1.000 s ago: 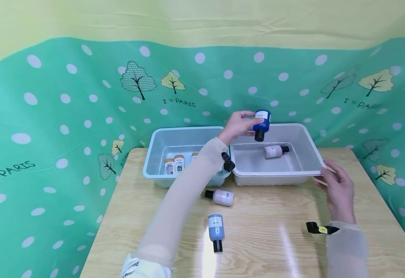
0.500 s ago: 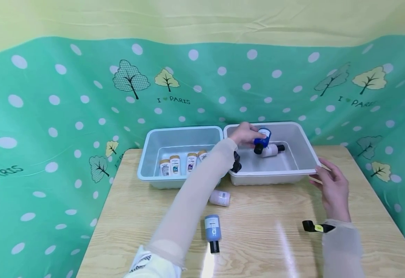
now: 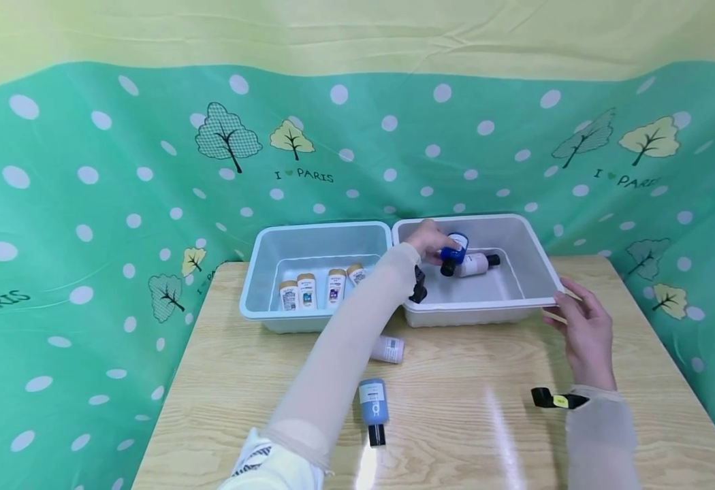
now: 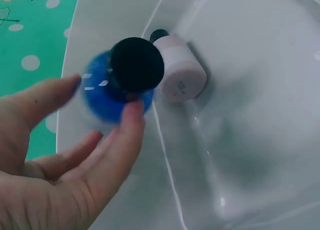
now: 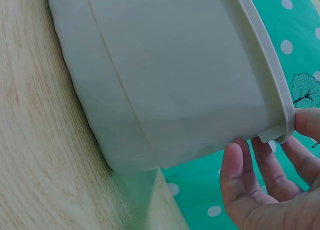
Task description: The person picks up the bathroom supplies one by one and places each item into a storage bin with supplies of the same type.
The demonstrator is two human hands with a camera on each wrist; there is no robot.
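My left hand (image 3: 429,239) holds a dark blue bottle (image 3: 455,248) with a black cap inside the grey bin (image 3: 480,305). In the left wrist view the cap faces the camera, with thumb and fingers around the blue body (image 4: 102,102). A pale pink bottle (image 3: 471,265) with a black cap lies on the bin floor right beside it. My right hand (image 3: 587,333) grips the bin's near right corner. In the right wrist view its thumb is at the rim (image 5: 272,64) and the fingers are curled below it.
A light blue bin (image 3: 290,316) stands left of the grey one, holding several white bottles with gold caps (image 3: 306,291). On the wooden table (image 3: 455,401) lie a light blue bottle (image 3: 373,401) and another pink bottle (image 3: 388,349), partly hidden by the left sleeve. A patterned cloth (image 3: 394,136) hangs behind.
My left hand has lowered the dark blue bottle from above the grey bin's back into it, beside the pink bottle. The right hand keeps its grip on the corner. The view has shifted slightly.
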